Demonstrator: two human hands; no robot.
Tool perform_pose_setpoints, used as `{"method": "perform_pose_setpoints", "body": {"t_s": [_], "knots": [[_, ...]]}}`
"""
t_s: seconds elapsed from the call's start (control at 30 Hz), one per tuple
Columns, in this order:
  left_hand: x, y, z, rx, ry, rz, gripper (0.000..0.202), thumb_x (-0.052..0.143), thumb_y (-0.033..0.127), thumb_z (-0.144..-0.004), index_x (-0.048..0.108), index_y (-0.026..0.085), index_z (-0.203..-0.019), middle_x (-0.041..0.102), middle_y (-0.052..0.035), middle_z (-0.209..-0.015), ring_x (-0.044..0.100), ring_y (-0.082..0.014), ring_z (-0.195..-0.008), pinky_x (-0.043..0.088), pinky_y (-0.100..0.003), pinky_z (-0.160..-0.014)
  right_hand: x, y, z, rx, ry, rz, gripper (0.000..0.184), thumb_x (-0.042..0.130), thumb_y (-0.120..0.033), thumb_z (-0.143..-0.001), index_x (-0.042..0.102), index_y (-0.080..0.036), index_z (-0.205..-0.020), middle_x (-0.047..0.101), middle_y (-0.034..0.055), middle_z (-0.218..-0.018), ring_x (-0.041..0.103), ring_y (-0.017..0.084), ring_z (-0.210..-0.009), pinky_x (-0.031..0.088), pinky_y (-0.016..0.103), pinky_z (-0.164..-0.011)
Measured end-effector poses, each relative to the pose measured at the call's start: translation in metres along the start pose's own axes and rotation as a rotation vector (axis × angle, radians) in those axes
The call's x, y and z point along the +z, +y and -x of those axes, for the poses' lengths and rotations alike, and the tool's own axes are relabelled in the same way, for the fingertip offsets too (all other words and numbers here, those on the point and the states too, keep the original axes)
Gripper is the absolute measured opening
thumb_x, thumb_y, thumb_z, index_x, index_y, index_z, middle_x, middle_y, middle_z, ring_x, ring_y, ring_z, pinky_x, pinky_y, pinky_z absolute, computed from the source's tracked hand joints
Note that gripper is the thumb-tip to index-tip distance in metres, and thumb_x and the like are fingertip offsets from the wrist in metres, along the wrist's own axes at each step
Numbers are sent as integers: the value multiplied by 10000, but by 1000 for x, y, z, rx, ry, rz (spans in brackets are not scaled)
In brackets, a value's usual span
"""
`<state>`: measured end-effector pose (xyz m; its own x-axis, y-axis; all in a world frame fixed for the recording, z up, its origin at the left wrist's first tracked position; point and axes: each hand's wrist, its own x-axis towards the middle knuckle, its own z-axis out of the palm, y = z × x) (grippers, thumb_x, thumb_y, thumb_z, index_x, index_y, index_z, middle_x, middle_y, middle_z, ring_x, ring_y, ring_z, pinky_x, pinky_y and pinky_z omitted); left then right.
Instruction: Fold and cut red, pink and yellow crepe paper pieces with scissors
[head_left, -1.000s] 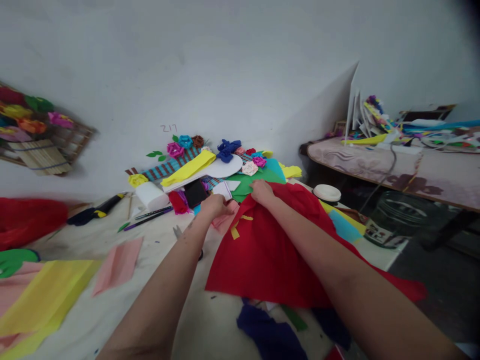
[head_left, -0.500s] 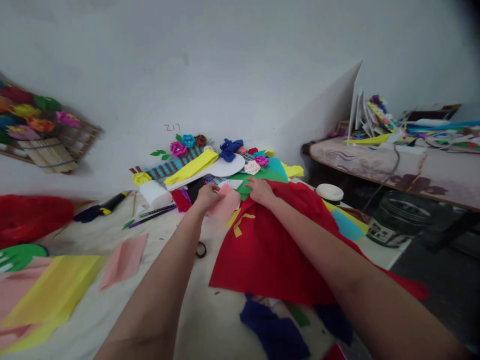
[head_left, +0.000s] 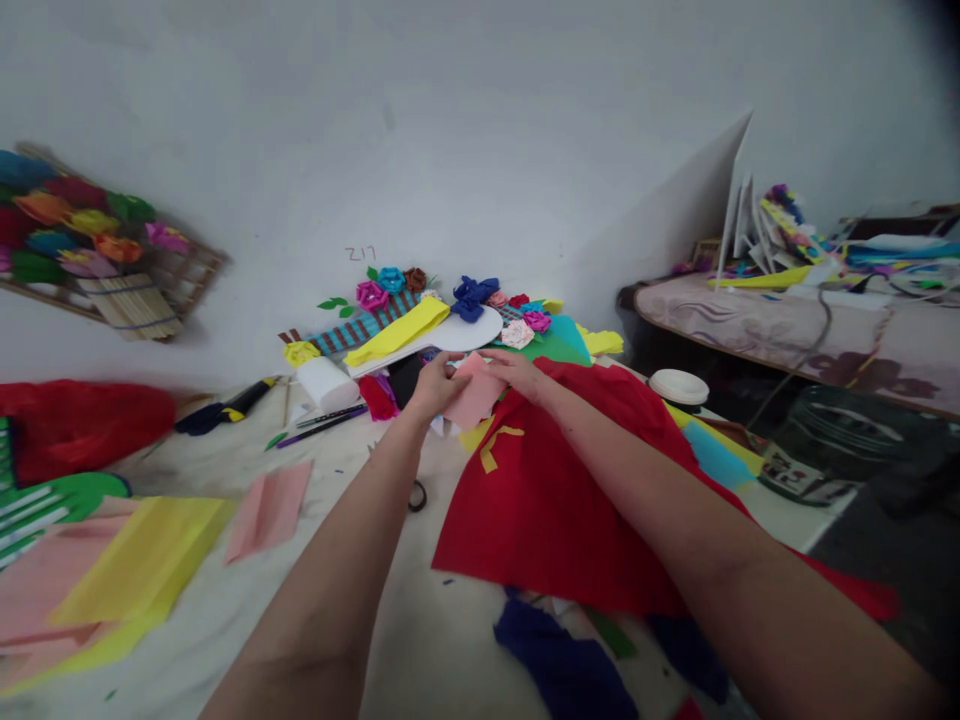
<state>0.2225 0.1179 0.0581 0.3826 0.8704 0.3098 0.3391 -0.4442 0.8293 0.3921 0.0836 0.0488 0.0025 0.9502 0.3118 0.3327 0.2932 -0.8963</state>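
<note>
My left hand (head_left: 433,385) pinches the left edge of a small pink paper piece (head_left: 471,394), lifted just above the work surface. My right hand (head_left: 520,368) grips the same pink piece at its upper right edge. Both hands are over the far end of a large red paper sheet (head_left: 570,510), which has yellow strips (head_left: 491,445) lying on it. Behind the hands is a heap of coloured paper flowers (head_left: 469,297), a yellow paper band (head_left: 394,335) and a white oval card (head_left: 465,330).
Scissors (head_left: 416,495) lie beside my left forearm. Pens (head_left: 319,425), a white roll (head_left: 324,383) and a yellow-black tool (head_left: 225,405) are to the left. Pink (head_left: 270,510) and yellow sheets (head_left: 142,565) lie at the near left. A white lid (head_left: 677,385) and a cluttered side table (head_left: 795,320) are to the right.
My left hand has lifted the pink piece off the surface. My right hand has left the red sheet's edge and taken hold of the pink piece too.
</note>
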Motion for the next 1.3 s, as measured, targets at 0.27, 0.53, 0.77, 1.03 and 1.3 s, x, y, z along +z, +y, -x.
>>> {"method": "perform_pose_setpoints", "body": {"t_s": [0.27, 0.53, 0.77, 1.03, 1.3], "knots": [[0, -8, 1, 61, 0, -17, 546, 663, 327, -616, 549, 118, -1108, 552, 28, -582, 486, -102, -536, 357, -202, -504, 18, -5, -2, 112, 145, -266, 113, 609, -190, -658, 524, -154, -592, 484, -65, -469, 445, 63, -402, 383, 189, -423], [-4, -15, 8, -135, -5, 433, 465, 703, 451, -570, 611, 129, -893, 544, 18, -569, 468, -81, -472, 375, -202, -459, 25, -3, -11, 173, 238, -544, 132, 594, -56, -645, 520, -148, -587, 547, -48, -507, 525, 64, -439, 476, 217, -534], [-16, -22, 5, -177, 88, 486, 432, 720, 354, -514, 624, 113, -860, 605, -17, -640, 523, -104, -531, 424, -235, -529, 28, -6, -9, 162, 171, -642, 131, 587, -37, -624, 519, -148, -629, 590, -29, -568, 582, 89, -515, 501, 245, -608], [-77, -43, 3, -241, 761, -372, 260, 540, 285, -687, 648, 144, -877, 660, -75, -822, 601, -192, -763, 450, -284, -687, 28, -4, -8, 268, 226, -540, 118, 533, -36, -691, 538, -151, -661, 583, -16, -560, 574, 90, -503, 487, 221, -536], [-68, -47, 11, -431, 625, -505, 372, 539, 361, -726, 614, 157, -1028, 638, -164, -953, 573, -309, -899, 419, -393, -713, 29, -9, -4, 293, 181, -399, 105, 539, -51, -691, 560, -133, -628, 582, 4, -565, 556, 97, -497, 439, 196, -421]]}}
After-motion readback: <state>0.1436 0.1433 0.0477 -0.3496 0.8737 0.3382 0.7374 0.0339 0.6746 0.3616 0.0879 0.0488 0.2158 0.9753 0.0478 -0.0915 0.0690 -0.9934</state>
